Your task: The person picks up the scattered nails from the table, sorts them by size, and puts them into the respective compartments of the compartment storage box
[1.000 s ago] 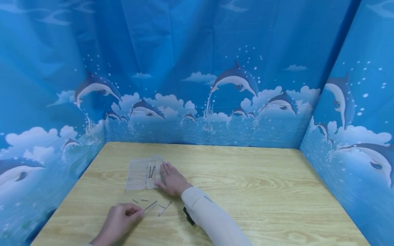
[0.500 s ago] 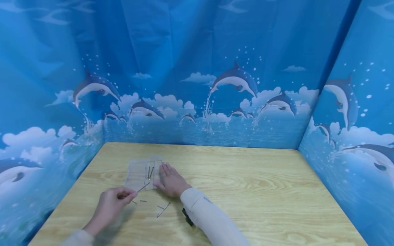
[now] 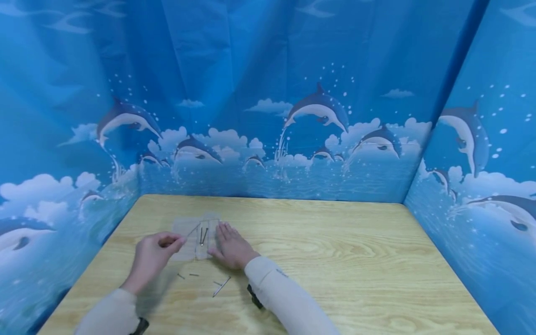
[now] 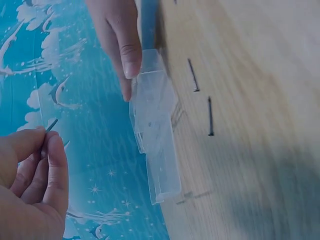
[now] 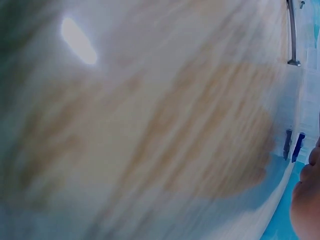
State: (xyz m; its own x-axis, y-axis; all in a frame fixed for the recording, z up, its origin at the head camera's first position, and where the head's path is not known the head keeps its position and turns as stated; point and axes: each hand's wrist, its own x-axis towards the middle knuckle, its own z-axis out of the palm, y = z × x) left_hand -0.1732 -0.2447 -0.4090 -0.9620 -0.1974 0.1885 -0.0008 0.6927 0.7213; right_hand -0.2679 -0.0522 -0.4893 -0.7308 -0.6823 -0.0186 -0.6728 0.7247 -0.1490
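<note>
Between thumb and fingers, my left hand (image 3: 151,258) pinches a long thin nail (image 3: 192,231), which points up and right over the clear plastic box (image 3: 203,255). Only the nail's short dark tip (image 4: 52,124) shows past the fingers in the left wrist view. The box lies with its lid (image 3: 181,252) spread to the left, and two long nails (image 3: 204,236) are in its compartment. My right hand (image 3: 234,247) rests flat with straight fingers at the box's right side; in the right wrist view only part of that hand (image 5: 306,200) shows.
In front of the box, two short nails (image 3: 194,275) lie on the wooden table (image 3: 356,270). Right of them are a long nail (image 3: 221,287) and a short one beside it. A dolphin-print curtain (image 3: 259,172) encloses the table's back and sides.
My left hand has lifted a long nail from the pile on the table and carried it forward to the box. The right hand has stayed at the box's side.
</note>
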